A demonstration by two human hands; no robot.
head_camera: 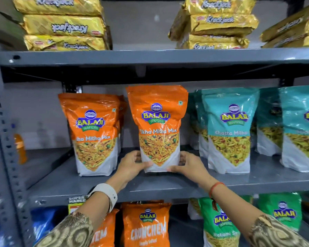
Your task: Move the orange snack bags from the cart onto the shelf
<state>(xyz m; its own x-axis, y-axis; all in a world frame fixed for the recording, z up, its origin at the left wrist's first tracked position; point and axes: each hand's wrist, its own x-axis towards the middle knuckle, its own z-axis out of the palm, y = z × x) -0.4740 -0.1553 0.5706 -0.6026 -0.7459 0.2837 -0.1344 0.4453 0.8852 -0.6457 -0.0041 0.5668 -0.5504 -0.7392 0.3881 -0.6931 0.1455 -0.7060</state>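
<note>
On the grey shelf (168,186), one orange snack bag (95,132) is standing upright at the left, with more orange bags hiding behind it. Just beside it, the left hand (132,166) is closing its grip on the lower left corner of a second orange bag (158,127), thumb in front. This bag is standing upright with its bottom at the shelf surface. The right hand (187,166) is gripping its lower right corner in the same way. Further right, teal bags (228,129) are standing in a row.
</note>
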